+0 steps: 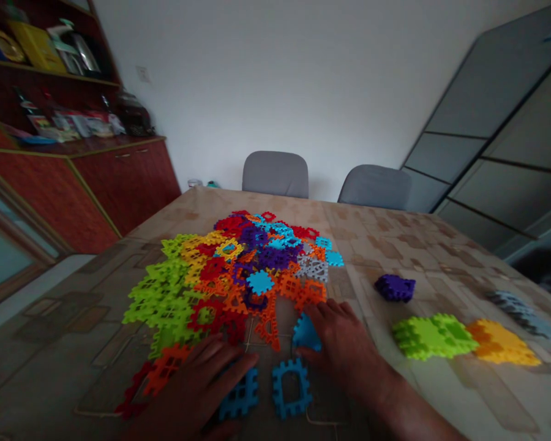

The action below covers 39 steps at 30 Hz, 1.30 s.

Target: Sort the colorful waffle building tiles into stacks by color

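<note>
My right hand (344,343) has its thumb and fingers closed on a blue interlocking tile (305,334) at the near edge of the pile. With fingers stretched out, my left hand (202,380) lies over the left side of a blue window-grid tile (241,395); its thumb shows low at the frame's bottom. Between my hands a blue square frame tile (292,389) lies flat on the table. An orange grid tile (168,364) and a dark red tile (135,392) are just left of my left hand. Beyond both hands spreads a mixed pile of coloured tiles (261,283).
At right on the patterned table (371,392) stand a purple stack (395,288), a lime green stack (434,335), a yellow-orange stack (505,343) and a grey stack (526,312). Lime green tiles (165,300) spread at the pile's left. Two grey chairs (275,173) stand behind the table.
</note>
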Available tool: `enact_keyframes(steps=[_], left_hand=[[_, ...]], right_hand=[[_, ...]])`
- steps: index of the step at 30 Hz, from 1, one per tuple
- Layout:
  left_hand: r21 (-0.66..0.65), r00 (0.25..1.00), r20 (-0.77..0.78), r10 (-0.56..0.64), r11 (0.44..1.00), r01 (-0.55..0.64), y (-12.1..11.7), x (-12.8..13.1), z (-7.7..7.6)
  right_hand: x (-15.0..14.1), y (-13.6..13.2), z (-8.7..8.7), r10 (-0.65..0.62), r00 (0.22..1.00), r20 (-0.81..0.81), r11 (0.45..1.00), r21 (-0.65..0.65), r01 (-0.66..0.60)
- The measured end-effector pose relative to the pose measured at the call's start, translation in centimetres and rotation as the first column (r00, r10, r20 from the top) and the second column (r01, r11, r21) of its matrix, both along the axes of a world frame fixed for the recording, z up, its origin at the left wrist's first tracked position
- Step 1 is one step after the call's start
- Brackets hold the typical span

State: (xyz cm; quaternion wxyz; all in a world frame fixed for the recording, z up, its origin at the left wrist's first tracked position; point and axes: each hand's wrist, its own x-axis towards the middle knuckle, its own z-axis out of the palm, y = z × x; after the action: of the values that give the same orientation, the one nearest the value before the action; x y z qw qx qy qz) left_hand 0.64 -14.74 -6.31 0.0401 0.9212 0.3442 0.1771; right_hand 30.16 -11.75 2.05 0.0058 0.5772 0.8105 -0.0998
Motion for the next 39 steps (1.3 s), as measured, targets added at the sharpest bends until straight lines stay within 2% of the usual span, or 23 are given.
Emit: enact_keyframes(steps=[3,7,10,12,15,19,23,26,32,36,39], left_hand=[[-0.004,1.000,-0.004,0.026,1.000,-0.026,-0.1,-0.1,-0.4],[0.020,1.000,0.009,0.011,1.000,-0.012,0.0,-0.1,0.2],[0.020,1.000,-0.018,-0.013,1.000,0.014,0.1,0.0,0.8],[0.011,1.000,-0.020,-0.004,1.000,0.004,0.1,0.2,0.9],[0.021,1.000,0.016,0.014,1.000,-0.014,0.2,0.4,1.1],[0.030,1.000,-0.009,-0.030,0.999,0.031,0.1,0.5,2.2],[0.030,0.999,-0.009,-0.039,0.999,0.039,0.0,0.6,3.2],[0.020,0.999,-0.006,-0.033,0.999,0.033,0.1,0.7,2.8],[0.013,0.998,0.025,-0.056,0.998,0.056,0.4,0.6,1.2],[0.002,1.000,0.014,-0.023,1.000,0.023,0.2,0.8,1.9],[0.009,0.999,-0.029,-0.041,0.999,0.042,0.1,0.8,2.7]], right_hand=[[-0.3,0.0,0.5,-0.012,0.999,0.048,1.000,-0.029,0.013],[-0.1,-0.2,0.6,-0.022,0.997,0.073,0.998,-0.063,0.027],[0.1,0.0,0.5,-0.026,0.998,0.063,0.999,-0.028,0.028],[0.1,0.6,0.7,0.022,0.999,0.036,1.000,0.012,-0.022],[-0.3,2.6,0.9,0.173,0.982,-0.080,0.983,0.083,-0.166],[-1.8,6.6,0.4,0.363,0.903,-0.228,0.930,0.152,-0.335],[-3.6,10.0,-0.6,0.442,0.869,-0.222,0.897,0.129,-0.423],[-4.5,11.2,-0.8,0.458,0.863,-0.211,0.889,0.121,-0.442],[-2.8,9.8,0.1,0.419,0.880,-0.224,0.906,0.173,-0.387],[-0.7,8.8,0.4,0.424,0.874,-0.235,0.904,0.164,-0.394],[-0.5,8.9,0.0,0.427,0.873,-0.236,0.903,0.160,-0.399]])
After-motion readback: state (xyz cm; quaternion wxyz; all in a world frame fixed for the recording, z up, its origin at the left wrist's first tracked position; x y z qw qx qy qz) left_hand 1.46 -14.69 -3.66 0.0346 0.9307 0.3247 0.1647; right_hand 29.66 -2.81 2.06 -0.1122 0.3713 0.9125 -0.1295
